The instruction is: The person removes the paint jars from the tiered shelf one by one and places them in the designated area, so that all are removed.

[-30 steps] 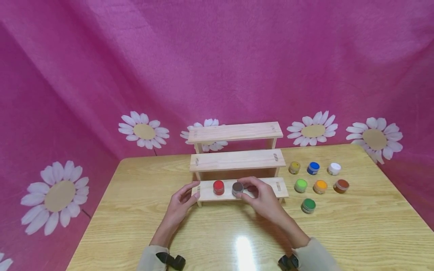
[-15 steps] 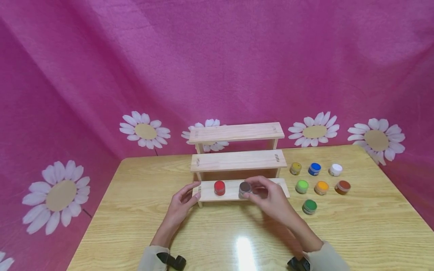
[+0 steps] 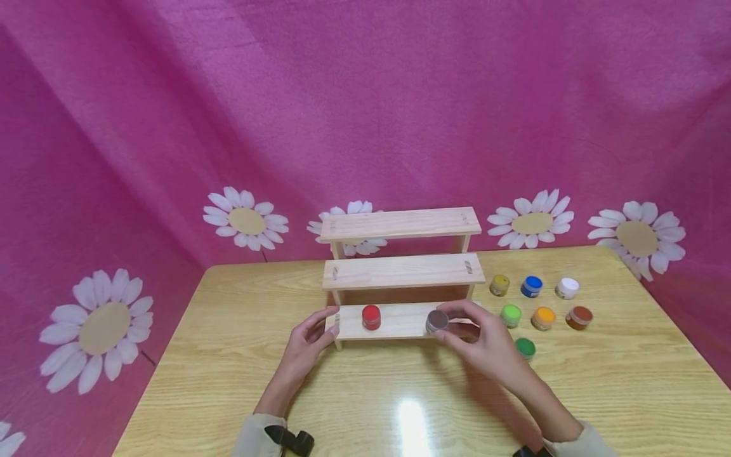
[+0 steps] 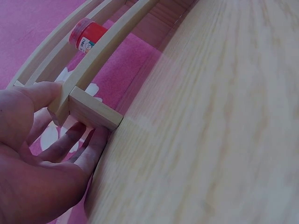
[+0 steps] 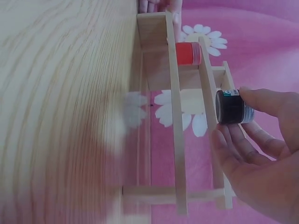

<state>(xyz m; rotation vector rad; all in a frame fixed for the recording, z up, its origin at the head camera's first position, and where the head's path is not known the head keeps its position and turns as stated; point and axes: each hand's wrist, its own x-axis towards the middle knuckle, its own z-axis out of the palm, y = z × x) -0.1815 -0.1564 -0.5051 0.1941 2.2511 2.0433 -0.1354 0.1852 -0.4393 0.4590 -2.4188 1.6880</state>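
A three-tier wooden rack (image 3: 400,322) stands on the table. My left hand (image 3: 305,339) grips the left end of its lowest shelf; in the left wrist view the thumb lies against the board's end (image 4: 70,88) and the fingers curl by the leg. My right hand (image 3: 485,339) pinches a small dark paint jar (image 3: 437,321) between thumb and fingers. The right wrist view puts this dark jar (image 5: 230,107) raised off the lowest board, lid outward. A red paint jar (image 3: 371,317) sits upright on the lowest shelf, left of the dark one.
Right of the rack, several paint jars stand on the table: mustard (image 3: 499,285), blue (image 3: 532,286), white (image 3: 567,288), light green (image 3: 511,315), orange (image 3: 543,318), brown (image 3: 579,317) and dark green (image 3: 525,348), the last partly behind my right hand. A pink flowered cloth (image 3: 365,114) hangs behind.
My right hand has carried the dark paint jar rightward along the lowest shelf, away from the red jar, lifting it. My left hand keeps its grip on the rack.
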